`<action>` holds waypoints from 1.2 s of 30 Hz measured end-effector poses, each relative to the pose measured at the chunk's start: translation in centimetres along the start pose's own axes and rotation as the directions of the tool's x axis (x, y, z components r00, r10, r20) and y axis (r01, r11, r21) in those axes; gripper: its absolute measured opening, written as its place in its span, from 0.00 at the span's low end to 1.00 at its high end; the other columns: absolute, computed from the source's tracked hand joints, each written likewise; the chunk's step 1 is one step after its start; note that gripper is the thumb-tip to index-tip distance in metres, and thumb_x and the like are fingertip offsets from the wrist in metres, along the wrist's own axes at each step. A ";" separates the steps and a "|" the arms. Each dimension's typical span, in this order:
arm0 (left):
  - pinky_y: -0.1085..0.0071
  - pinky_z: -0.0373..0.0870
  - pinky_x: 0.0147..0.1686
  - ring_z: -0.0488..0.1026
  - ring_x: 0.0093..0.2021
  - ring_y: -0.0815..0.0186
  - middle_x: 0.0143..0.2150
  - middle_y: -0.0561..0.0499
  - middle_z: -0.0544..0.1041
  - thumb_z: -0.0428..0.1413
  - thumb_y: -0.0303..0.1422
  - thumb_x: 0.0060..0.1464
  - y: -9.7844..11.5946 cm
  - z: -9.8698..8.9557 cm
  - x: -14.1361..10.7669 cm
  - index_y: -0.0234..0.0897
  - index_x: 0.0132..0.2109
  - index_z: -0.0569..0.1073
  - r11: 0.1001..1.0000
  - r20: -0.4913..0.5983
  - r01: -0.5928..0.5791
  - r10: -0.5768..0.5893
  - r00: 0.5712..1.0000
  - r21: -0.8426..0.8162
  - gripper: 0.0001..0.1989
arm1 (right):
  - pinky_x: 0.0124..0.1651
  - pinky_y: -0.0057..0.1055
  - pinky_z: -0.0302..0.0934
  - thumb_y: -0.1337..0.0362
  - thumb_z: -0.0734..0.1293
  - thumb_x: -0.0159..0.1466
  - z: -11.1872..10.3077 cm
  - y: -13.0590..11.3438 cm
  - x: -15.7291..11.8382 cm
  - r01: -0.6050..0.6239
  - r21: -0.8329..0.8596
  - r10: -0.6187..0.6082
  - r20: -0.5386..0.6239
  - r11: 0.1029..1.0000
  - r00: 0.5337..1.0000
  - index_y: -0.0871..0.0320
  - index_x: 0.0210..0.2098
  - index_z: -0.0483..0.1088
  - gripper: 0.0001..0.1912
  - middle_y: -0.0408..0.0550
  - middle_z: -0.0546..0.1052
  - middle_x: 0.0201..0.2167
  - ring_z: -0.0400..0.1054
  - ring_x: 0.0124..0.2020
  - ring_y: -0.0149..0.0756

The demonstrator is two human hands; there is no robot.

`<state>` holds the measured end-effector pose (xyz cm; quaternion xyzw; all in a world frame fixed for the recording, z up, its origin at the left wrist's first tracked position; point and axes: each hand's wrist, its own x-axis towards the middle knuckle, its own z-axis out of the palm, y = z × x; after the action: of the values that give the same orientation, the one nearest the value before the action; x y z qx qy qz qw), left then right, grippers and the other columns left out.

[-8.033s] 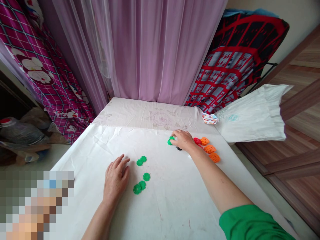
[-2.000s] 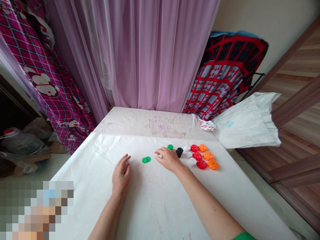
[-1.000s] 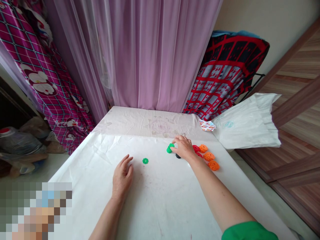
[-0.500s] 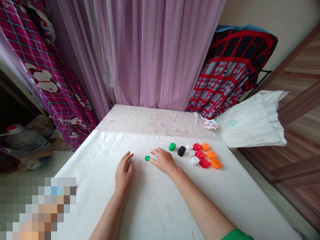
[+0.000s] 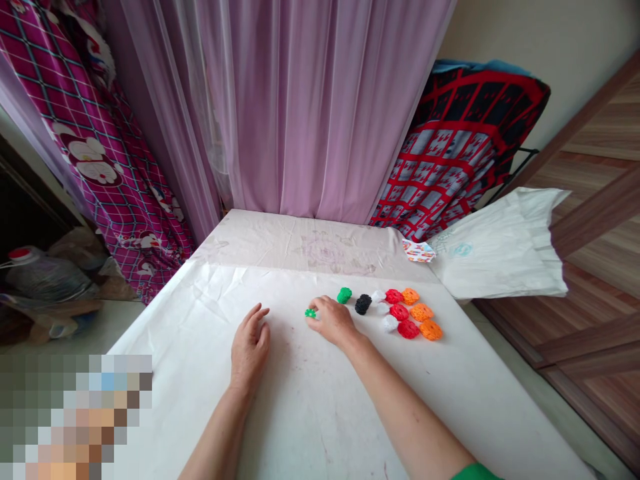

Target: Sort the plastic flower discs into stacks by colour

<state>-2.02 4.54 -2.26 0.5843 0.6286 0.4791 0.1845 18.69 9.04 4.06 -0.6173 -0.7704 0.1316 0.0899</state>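
Note:
My right hand [image 5: 334, 322] is closed around a small green notched disc [image 5: 311, 313], holding it between thumb and fingers at the table surface. My left hand [image 5: 251, 347] rests on its side on the white-covered table, fingers loosely apart, with nothing in it. Just beyond my right hand sits a green stack of similar discs [image 5: 344, 295]. A black stack [image 5: 363, 305] lies to the right of it. Farther right are white pieces [image 5: 390, 324], three red ones [image 5: 409, 329] and three orange ones [image 5: 431, 330], set in slanting columns.
The white tablecloth [image 5: 300, 413] covers the table. At its far right corner lie a small patterned packet [image 5: 419, 251] and a white bag [image 5: 505, 250] reaching past the edge. Purple curtains [image 5: 310, 113] hang behind. A large bottle [image 5: 45, 277] stands on the floor at left.
My right hand has closed on the green disc and moved it slightly to the right, toward the stacks. My left hand has stayed nearly still.

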 end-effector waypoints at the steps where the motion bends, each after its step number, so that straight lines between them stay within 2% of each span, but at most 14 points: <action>1: 0.59 0.68 0.59 0.73 0.58 0.59 0.59 0.47 0.75 0.49 0.33 0.57 0.0 0.0 0.0 0.42 0.49 0.77 1.000 0.003 0.000 0.000 1.000 0.010 0.16 | 0.45 0.29 0.58 0.63 0.66 0.61 -0.9 0.8 0.0 -0.018 -0.009 0.018 -0.043 1.000 0.999 0.54 0.44 0.73 0.12 0.47 0.77 0.45 0.71 0.46 0.36; 4: 0.58 0.68 0.59 0.73 0.58 0.58 0.59 0.47 0.75 0.49 0.33 0.57 0.2 0.0 0.0 0.42 0.49 0.77 0.999 0.006 0.003 -0.003 1.000 0.032 0.16 | 0.47 0.31 0.56 0.64 0.66 0.61 -3.4 3.6 0.4 -0.092 -0.055 0.084 -0.145 0.994 0.986 0.55 0.49 0.70 0.16 0.47 0.78 0.45 0.70 0.47 0.38; 7: 0.58 0.68 0.59 0.73 0.57 0.59 0.59 0.48 0.75 0.49 0.33 0.56 0.2 0.0 0.0 0.43 0.48 0.77 0.999 0.003 0.001 -0.001 1.000 0.037 0.16 | 0.48 0.33 0.56 0.64 0.67 0.60 -4.8 5.7 0.9 -0.138 -0.092 0.119 -0.186 0.986 0.975 0.55 0.51 0.69 0.19 0.47 0.78 0.44 0.70 0.47 0.39; 11: 0.59 0.69 0.58 0.73 0.57 0.59 0.59 0.49 0.75 0.50 0.33 0.56 0.1 0.0 0.0 0.43 0.48 0.77 0.999 0.000 0.002 -0.002 1.000 0.039 0.16 | 0.49 0.34 0.55 0.64 0.67 0.59 -5.1 7.2 1.5 -0.151 -0.112 0.132 -0.164 0.982 0.978 0.55 0.51 0.69 0.19 0.47 0.78 0.44 0.70 0.48 0.39; 16: 0.59 0.69 0.58 0.73 0.56 0.59 0.59 0.48 0.75 0.50 0.34 0.56 0.0 -0.1 0.1 0.43 0.49 0.77 0.999 0.013 0.002 -0.002 1.000 0.051 0.16 | 0.50 0.34 0.57 0.65 0.66 0.61 -5.2 7.6 0.9 -0.126 -0.081 0.110 -0.176 0.989 0.978 0.56 0.50 0.70 0.17 0.49 0.77 0.47 0.69 0.50 0.40; 18: 0.59 0.69 0.58 0.73 0.56 0.59 0.59 0.48 0.75 0.49 0.34 0.57 0.0 -0.1 0.2 0.42 0.49 0.77 0.998 0.017 -0.002 0.001 1.000 0.056 0.16 | 0.51 0.33 0.58 0.67 0.64 0.63 -4.5 7.3 -0.4 -0.079 -0.026 0.071 -0.222 0.997 0.973 0.56 0.47 0.71 0.13 0.49 0.77 0.47 0.69 0.48 0.38; 21: 0.58 0.69 0.58 0.74 0.56 0.58 0.59 0.48 0.75 0.49 0.34 0.57 -0.2 0.0 0.3 0.42 0.49 0.77 0.997 0.029 -0.024 0.022 0.999 0.073 0.16 | 0.47 0.30 0.61 0.71 0.59 0.64 -1.9 6.0 -3.9 -0.019 0.082 0.040 -0.267 0.996 0.963 0.54 0.42 0.73 0.13 0.47 0.78 0.43 0.71 0.41 0.35; 25: 0.58 0.70 0.56 0.74 0.55 0.57 0.58 0.47 0.76 0.49 0.32 0.56 -0.6 0.2 0.5 0.42 0.48 0.77 0.990 0.055 -0.062 0.056 0.997 0.126 0.17 | 0.44 0.28 0.62 0.74 0.58 0.61 2.8 3.7 -9.2 0.102 0.191 -0.063 -0.202 0.976 0.977 0.52 0.38 0.73 0.15 0.44 0.78 0.38 0.72 0.38 0.33; 28: 0.57 0.70 0.56 0.75 0.54 0.56 0.57 0.45 0.76 0.49 0.31 0.55 -0.8 0.4 0.8 0.40 0.47 0.78 0.975 0.099 -0.095 0.076 0.992 0.203 0.17 | 0.45 0.30 0.63 0.75 0.58 0.59 5.1 2.7 -11.5 0.075 0.239 -0.013 -0.247 0.968 0.969 0.52 0.35 0.73 0.16 0.45 0.78 0.36 0.72 0.40 0.36; 32: 0.54 0.67 0.58 0.73 0.56 0.54 0.56 0.43 0.77 0.49 0.30 0.56 -0.6 0.6 0.7 0.39 0.47 0.78 0.920 0.170 -0.201 0.150 0.974 0.337 0.16 | 0.46 0.31 0.64 0.75 0.58 0.59 5.7 2.6 -12.2 0.058 0.307 0.047 -0.324 0.950 0.945 0.52 0.34 0.73 0.15 0.46 0.78 0.35 0.72 0.40 0.37; 36: 0.49 0.59 0.62 0.67 0.62 0.51 0.59 0.42 0.75 0.49 0.32 0.58 0.4 0.5 -0.7 0.39 0.52 0.76 0.869 0.225 -0.262 0.180 0.958 0.420 0.17 | 0.47 0.30 0.64 0.76 0.58 0.58 5.3 2.6 -12.4 0.055 0.271 0.041 -0.337 0.961 0.941 0.53 0.35 0.73 0.15 0.46 0.78 0.36 0.73 0.41 0.37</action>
<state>-1.20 4.07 -2.43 0.7196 0.6310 0.2862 0.0453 22.28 -3.00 -1.54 -0.6092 -0.7196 0.1292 0.3072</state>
